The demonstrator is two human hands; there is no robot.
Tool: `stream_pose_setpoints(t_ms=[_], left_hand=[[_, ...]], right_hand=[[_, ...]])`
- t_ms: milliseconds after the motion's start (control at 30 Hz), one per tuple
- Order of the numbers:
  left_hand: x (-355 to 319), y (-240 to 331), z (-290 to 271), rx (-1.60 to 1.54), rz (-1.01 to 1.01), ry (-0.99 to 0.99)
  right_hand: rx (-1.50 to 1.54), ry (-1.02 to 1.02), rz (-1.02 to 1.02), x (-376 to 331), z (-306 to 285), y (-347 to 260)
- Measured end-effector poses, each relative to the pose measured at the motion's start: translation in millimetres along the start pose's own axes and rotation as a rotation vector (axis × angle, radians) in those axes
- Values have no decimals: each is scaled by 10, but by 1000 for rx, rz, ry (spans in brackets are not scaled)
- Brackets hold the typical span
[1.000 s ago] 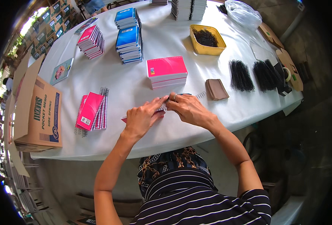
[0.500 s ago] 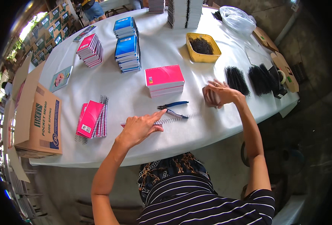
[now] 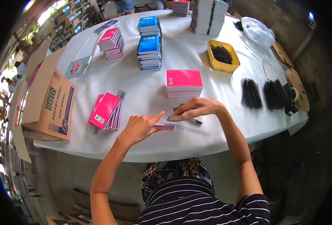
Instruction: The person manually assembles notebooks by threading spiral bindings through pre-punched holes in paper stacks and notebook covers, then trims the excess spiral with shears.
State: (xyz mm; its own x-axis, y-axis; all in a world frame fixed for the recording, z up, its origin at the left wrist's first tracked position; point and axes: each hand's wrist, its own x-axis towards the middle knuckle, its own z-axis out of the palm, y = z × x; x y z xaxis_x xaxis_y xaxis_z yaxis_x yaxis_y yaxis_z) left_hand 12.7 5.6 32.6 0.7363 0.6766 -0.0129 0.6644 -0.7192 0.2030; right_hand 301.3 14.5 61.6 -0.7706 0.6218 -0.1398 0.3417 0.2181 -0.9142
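My left hand (image 3: 139, 128) grips a small pink notebook (image 3: 167, 128) held edge-on, its forefinger stretched along the top and most of the cover hidden. A thin dark wire spring coil (image 3: 192, 130) runs along the notebook's edge and sticks out past it to the right. Just above the coil, beside the notebook, is my right hand (image 3: 198, 108), fingers stretched to the left and angled down; the fingertips are slightly blurred. Beneath it lie blue-handled pliers (image 3: 198, 121), mostly covered. Behind stands a stack of pink notebooks (image 3: 184, 79).
Coiled pink notebooks (image 3: 106, 108) lie left, beside an open carton (image 3: 48, 101). Blue (image 3: 149, 47) and pink stacks (image 3: 111, 42) stand farther back. A yellow tub (image 3: 226, 66) holds dark wire pieces. Bundles of black coils (image 3: 252, 93) lie right, near a clear plastic bag (image 3: 256, 32).
My right hand has swung left from the bare table to above the coil and pliers. The left hand still holds the notebook. The whole view has shifted, moving table items rightward.
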Motion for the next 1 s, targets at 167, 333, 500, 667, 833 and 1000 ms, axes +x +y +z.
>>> stream_pose_setpoints(t_ms=[167,333,500,667,833,1000], left_hand=[[133,-22,-103,-5,-43,-82],[165,-102,-46,-42,-13,4],[115,-34,-106,61,-89,35],[65,-100,-77,79,-66,137],[39,-209,30,-108,-79,213],[16,-181,123,-513,-131,388]], right_hand=[[-188,110,6,103,55,192],[-150,128,-16,155,34,92],[50,131,-97,152,-33,206],[-16,187,-87,226,20,225],[-308,129,133,403,38,37],[-186,137,-67,390,65,37]])
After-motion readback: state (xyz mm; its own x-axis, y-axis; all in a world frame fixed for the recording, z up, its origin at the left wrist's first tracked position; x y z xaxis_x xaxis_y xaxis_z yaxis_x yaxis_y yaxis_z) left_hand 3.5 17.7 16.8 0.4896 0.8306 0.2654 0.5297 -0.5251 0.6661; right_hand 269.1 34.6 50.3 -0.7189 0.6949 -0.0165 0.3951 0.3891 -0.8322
